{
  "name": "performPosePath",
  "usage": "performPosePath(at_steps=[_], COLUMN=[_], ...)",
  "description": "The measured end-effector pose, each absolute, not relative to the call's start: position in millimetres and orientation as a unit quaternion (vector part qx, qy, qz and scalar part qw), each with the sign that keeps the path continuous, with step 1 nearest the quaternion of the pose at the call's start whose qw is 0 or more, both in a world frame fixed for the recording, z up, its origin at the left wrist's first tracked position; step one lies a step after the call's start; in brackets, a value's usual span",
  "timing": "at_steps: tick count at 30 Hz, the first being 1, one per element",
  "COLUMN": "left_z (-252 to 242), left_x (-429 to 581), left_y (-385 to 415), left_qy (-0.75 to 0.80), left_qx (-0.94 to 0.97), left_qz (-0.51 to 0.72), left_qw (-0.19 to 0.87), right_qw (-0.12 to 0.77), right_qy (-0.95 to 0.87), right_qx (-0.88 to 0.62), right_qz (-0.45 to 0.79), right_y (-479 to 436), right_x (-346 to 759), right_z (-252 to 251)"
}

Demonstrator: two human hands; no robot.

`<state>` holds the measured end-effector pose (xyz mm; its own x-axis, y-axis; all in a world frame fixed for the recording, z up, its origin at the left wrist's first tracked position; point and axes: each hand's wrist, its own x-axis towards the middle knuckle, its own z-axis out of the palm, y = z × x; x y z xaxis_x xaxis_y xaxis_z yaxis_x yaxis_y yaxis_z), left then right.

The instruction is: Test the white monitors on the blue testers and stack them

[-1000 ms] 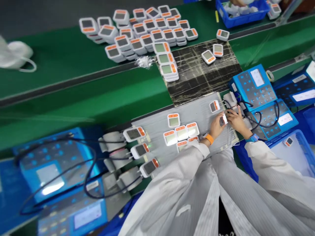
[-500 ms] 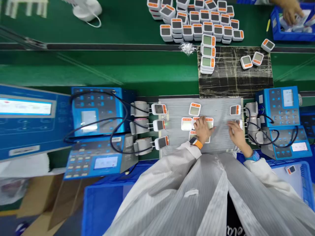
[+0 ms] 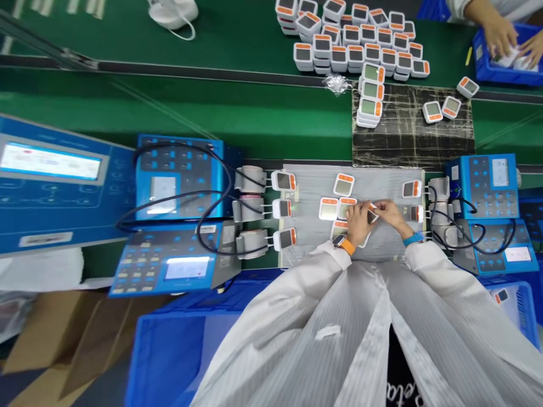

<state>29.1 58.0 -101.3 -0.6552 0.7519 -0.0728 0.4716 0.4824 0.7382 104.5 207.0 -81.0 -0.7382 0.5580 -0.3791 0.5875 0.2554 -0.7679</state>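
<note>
One device (image 3: 372,214), left hand (image 3: 358,221), right hand (image 3: 391,213), mid-mat (image 3: 388,180)

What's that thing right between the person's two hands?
In the head view, one small white device with an orange strip, pinched between the fingertips of the left hand and the right hand, over the grey mat.

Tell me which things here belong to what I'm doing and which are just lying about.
In use: white square device with orange strip, held by left hand and right hand; ribbed grey mat; blue tester boxes.
Lying about: white corded object; crumpled clear wrapper; brown cardboard box.
</note>
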Motion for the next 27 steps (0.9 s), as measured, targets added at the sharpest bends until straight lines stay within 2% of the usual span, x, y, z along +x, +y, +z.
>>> performPosePath(at_steps=[3,7,11,17,27], left_z=[-95.8,-97.5,-111.6,-131.8,-130.7], left_x=[43.0,76.9,116.7,152.8,164.6], left_y=[54.4,61.0,80.4,100.9,101.4], left_qy=[0.791,0.66,0.608,0.604,0.637], left_qx=[0.403,0.482,0.488,0.481,0.48], left_qz=[0.407,0.498,0.522,0.537,0.504], left_qw=[0.215,0.29,0.345,0.34,0.332], right_qw=[-0.033,-0.093,-0.069,-0.039,-0.055], right_qy=[0.854,0.906,0.938,0.946,0.923], right_qx=[0.341,0.345,0.33,0.311,0.359], right_qz=[-0.392,-0.228,-0.077,-0.085,-0.124], right_y=[183.1,169.2,195.0,220.8,206.7], right_x=[156.8,252.1,316.0,327.8,313.9], right_z=[-60.1,-37.3,-43.0,-68.9,-70.9])
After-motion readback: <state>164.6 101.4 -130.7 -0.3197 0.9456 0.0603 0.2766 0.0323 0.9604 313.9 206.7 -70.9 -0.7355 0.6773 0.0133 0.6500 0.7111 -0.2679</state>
